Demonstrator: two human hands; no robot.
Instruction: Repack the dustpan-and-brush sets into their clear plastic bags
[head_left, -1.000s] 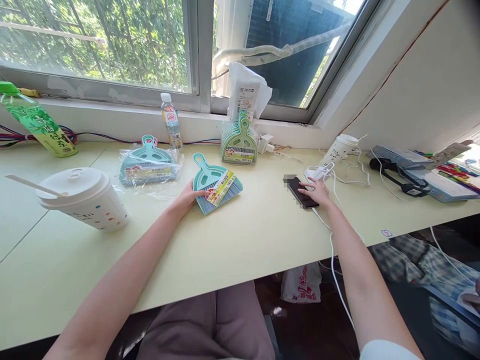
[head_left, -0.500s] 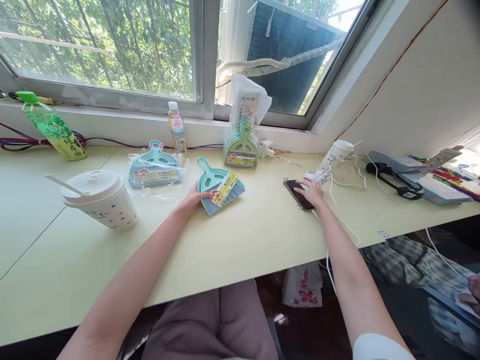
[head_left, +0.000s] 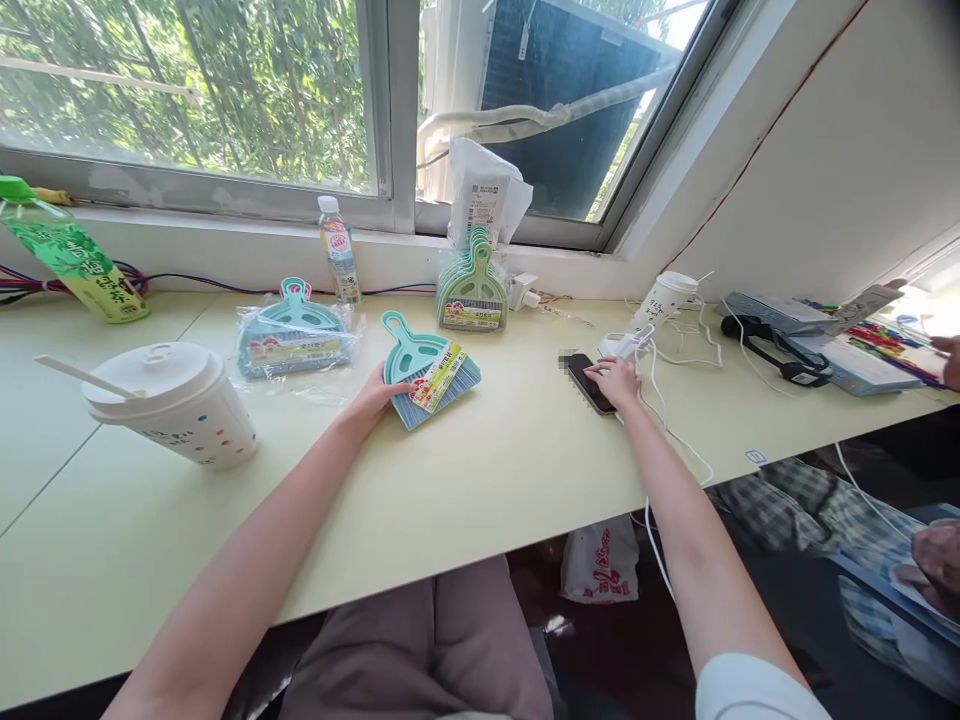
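Observation:
A teal mini dustpan with its brush (head_left: pixel 431 375), wrapped with a yellow-green label, is gripped at its left side by my left hand (head_left: pixel 375 392). The thumb lies over the front; the other fingers are hidden behind. My right hand (head_left: pixel 618 382) rests on a dark smartphone (head_left: pixel 589 384) lying on the table, fingertips touching its screen and not wrapped round it. A white cable runs by the phone. Left of my left hand lies another dustpan set (head_left: pixel 296 340) in clear plastic. Behind, a stack of dustpan sets (head_left: pixel 472 290) stands by the window.
A large white lidded cup (head_left: pixel 176 405) with a straw stands at left. A green bottle (head_left: pixel 71 255) and a small bottle (head_left: pixel 339 250) are near the sill. At right are another cup (head_left: pixel 664 300), black headphones (head_left: pixel 780 352), cables and boxes. A person's hand (head_left: pixel 949 360) shows at the right edge.
The view has shifted, so things on the table appear slightly further left. My left hand keeps its hold on the dustpan. My right hand's fingers have drawn closer together on the phone.

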